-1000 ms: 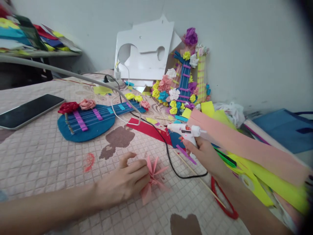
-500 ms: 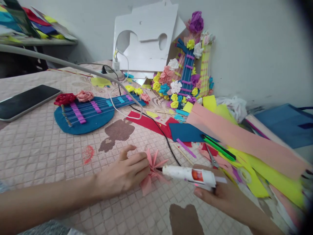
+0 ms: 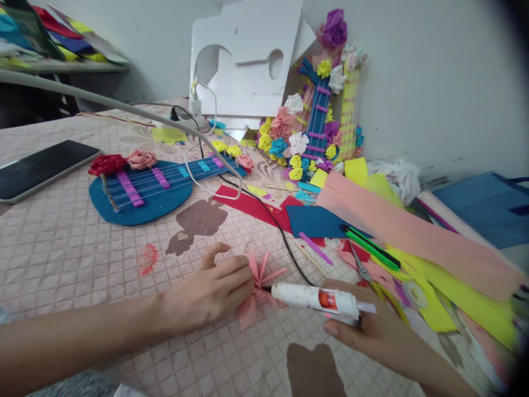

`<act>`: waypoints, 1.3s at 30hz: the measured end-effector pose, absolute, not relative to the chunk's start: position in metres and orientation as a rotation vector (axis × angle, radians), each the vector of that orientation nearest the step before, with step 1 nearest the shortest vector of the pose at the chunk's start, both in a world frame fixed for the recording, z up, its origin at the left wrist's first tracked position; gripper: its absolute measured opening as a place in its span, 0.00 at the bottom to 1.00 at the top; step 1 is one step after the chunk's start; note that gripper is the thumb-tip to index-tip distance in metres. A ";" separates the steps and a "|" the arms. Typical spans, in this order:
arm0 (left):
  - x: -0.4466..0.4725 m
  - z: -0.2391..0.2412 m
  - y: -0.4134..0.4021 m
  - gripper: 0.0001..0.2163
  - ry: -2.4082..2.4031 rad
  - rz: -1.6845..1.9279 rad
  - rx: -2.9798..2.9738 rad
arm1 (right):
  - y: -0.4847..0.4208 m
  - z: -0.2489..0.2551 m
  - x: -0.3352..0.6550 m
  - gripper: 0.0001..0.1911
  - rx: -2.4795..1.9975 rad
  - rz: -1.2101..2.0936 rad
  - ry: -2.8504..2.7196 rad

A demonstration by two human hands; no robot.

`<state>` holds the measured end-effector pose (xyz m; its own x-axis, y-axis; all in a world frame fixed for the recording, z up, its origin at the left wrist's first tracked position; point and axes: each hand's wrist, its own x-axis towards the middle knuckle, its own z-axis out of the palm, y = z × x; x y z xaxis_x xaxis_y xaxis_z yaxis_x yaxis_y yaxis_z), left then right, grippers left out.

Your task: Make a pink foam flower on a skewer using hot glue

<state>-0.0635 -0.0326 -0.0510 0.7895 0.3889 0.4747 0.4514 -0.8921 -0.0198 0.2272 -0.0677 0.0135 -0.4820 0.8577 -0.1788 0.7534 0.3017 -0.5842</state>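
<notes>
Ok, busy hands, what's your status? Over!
Left fingers on pink paper flower, grip partly hidden. Right fingers round white glue gun, dark nozzle at flower's middle, contact unclear. Black cord beyond gun, not between nozzle and flower.

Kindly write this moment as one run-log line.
left hand: fingers on pink paper flower | right hand: holding glue gun | nozzle: at flower's middle

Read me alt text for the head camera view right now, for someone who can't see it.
A person's right hand holds a white glue gun, its dark tip near the middle of a pink flower that the left hand touches. Beyond them on the tablecloth lie a phone and a blue model guitar, with more flower-trimmed guitars near the wall.
</notes>
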 end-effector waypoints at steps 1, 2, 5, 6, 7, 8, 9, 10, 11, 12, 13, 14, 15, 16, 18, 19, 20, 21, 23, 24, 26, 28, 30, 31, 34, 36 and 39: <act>-0.063 -0.050 -0.033 0.14 -0.670 -0.715 -2.845 | -0.068 0.013 0.228 0.12 -1.501 0.927 -2.392; -0.063 -0.050 -0.033 0.14 -0.672 -0.711 -2.847 | -0.068 0.012 0.229 0.12 -1.506 0.920 -2.387; -0.062 -0.048 -0.032 0.14 -0.682 -0.703 -2.844 | -0.065 0.010 0.228 0.12 -1.552 0.878 -2.354; -0.062 -0.048 -0.032 0.14 -0.683 -0.710 -2.840 | -0.065 0.010 0.228 0.11 -1.575 0.873 -2.341; -0.062 -0.048 -0.032 0.14 -0.684 -0.712 -2.838 | -0.064 0.010 0.227 0.11 -1.599 0.873 -2.330; -0.062 -0.047 -0.032 0.14 -0.686 -0.716 -2.835 | -0.063 0.010 0.226 0.10 -1.620 0.877 -2.321; -0.062 -0.047 -0.032 0.14 -0.690 -0.719 -2.831 | -0.063 0.011 0.226 0.10 -1.632 0.884 -2.317; -0.062 -0.047 -0.032 0.13 -0.693 -0.720 -2.831 | -0.063 0.011 0.225 0.11 -1.631 0.895 -2.319; -0.062 -0.048 -0.033 0.14 -0.698 -0.719 -2.834 | -0.063 0.012 0.225 0.11 -1.616 0.903 -2.326; -0.062 -0.048 -0.033 0.14 -0.698 -0.719 -2.839 | -0.063 0.012 0.224 0.12 -1.589 0.911 -2.336; -0.062 -0.049 -0.033 0.15 -0.694 -0.718 -2.844 | -0.063 0.013 0.224 0.13 -1.557 0.922 -2.350; -0.062 -0.049 -0.033 0.15 -0.693 -0.719 -2.849 | -0.063 0.013 0.224 0.14 -1.525 0.930 -2.362; -0.062 -0.050 -0.033 0.16 -0.692 -0.717 -2.851 | -0.064 0.013 0.224 0.15 -1.500 0.933 -2.371; -0.062 -0.050 -0.033 0.16 -0.691 -0.711 -2.853 | -0.064 0.013 0.225 0.15 -1.483 0.931 -2.376; -0.062 -0.051 -0.033 0.16 -0.692 -0.706 -2.848 | -0.064 0.013 0.226 0.15 -1.467 0.917 -2.382; -0.062 -0.051 -0.033 0.17 -0.692 -0.705 -2.845 | -0.064 0.013 0.226 0.15 -1.468 0.910 -2.384; -0.062 -0.051 -0.033 0.17 -0.692 -0.706 -2.841 | -0.064 0.013 0.226 0.15 -1.472 0.904 -2.382; -0.062 -0.051 -0.033 0.16 -0.692 -0.707 -2.838 | -0.065 0.013 0.226 0.14 -1.475 0.905 -2.380; -0.063 -0.051 -0.033 0.15 -0.697 -0.701 -2.834 | -0.065 0.014 0.226 0.13 -1.475 0.926 -2.373; -0.063 -0.051 -0.033 0.14 -0.694 -0.689 -2.834 | -0.066 0.015 0.226 0.13 -1.470 0.940 -2.371; -0.063 -0.051 -0.032 0.12 -0.688 -0.669 -2.833 | -0.066 0.015 0.226 0.13 -1.462 0.962 -2.374; -0.062 -0.051 -0.032 0.11 -0.684 -0.661 -2.836 | -0.066 0.015 0.227 0.13 -1.474 0.949 -2.372; -0.061 -0.050 -0.033 0.12 -0.699 -0.682 -2.835 | -0.066 0.015 0.229 0.12 -1.504 0.910 -2.351; -0.061 -0.050 -0.033 0.12 -0.704 -0.702 -2.833 | -0.066 0.014 0.230 0.11 -1.521 0.893 -2.332; -0.060 -0.049 -0.033 0.13 -0.712 -0.750 -2.835 | -0.067 0.014 0.234 0.10 -1.595 0.858 -2.246; -0.060 -0.049 -0.033 0.14 -0.713 -0.737 -2.849 | -0.065 0.015 0.236 0.13 -1.672 0.792 -2.163; -0.062 -0.049 -0.032 0.12 -0.699 -0.670 -2.870 | -0.054 0.017 0.237 0.16 -1.763 0.682 -2.041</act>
<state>-0.0618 -0.0323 -0.0494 0.7962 0.4113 0.4438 0.4609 -0.8874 -0.0046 0.2369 -0.0540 0.0169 -0.1583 0.9865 -0.0426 0.8142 0.1060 -0.5709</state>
